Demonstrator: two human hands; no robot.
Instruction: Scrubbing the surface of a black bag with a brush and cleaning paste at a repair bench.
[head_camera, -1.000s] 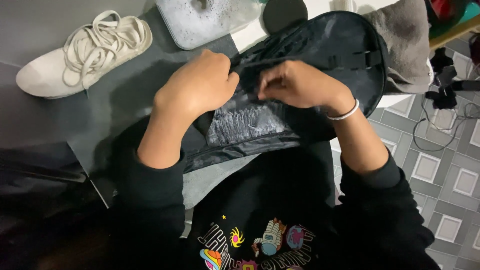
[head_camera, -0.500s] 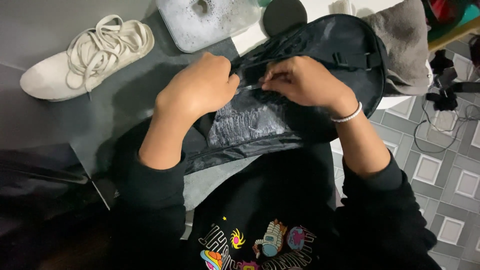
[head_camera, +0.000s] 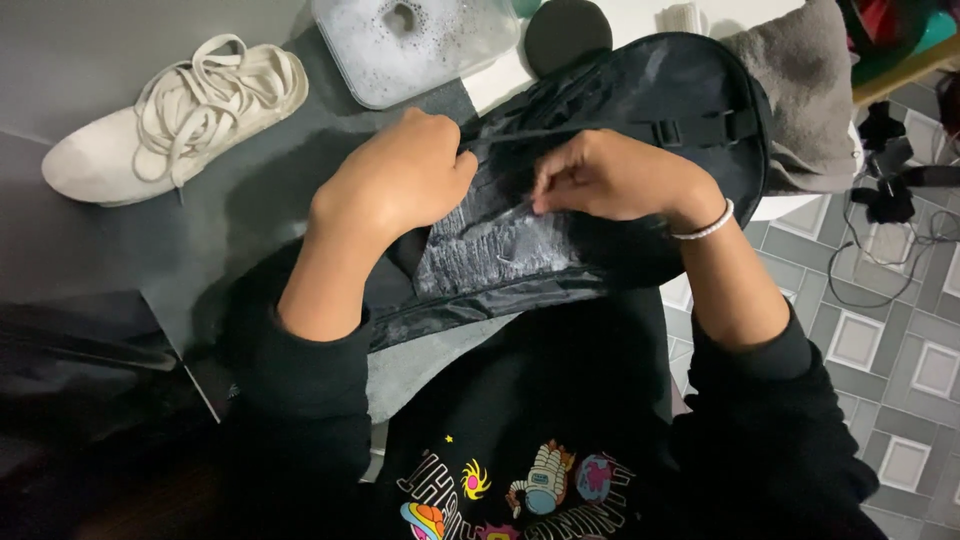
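From the head camera I look straight down at my two hands working on a black backpack (head_camera: 640, 110) that lies across the middle of the grey tabletop (head_camera: 110, 60), its near edge hanging toward my lap. My left hand (head_camera: 395, 180) is curled into a fist, its fingers pinching the fabric at the upper edge of a grey mesh pocket (head_camera: 495, 250). My right hand (head_camera: 615, 175), with a pale bracelet at the wrist, pinches the same edge just to the right, its fingers closed on the fabric. To the far left lies a white laced sneaker (head_camera: 175, 115). Beyond the backpack sits a clear tub of soapy water (head_camera: 415, 45). A grey towel (head_camera: 800, 90) rests at the far right.
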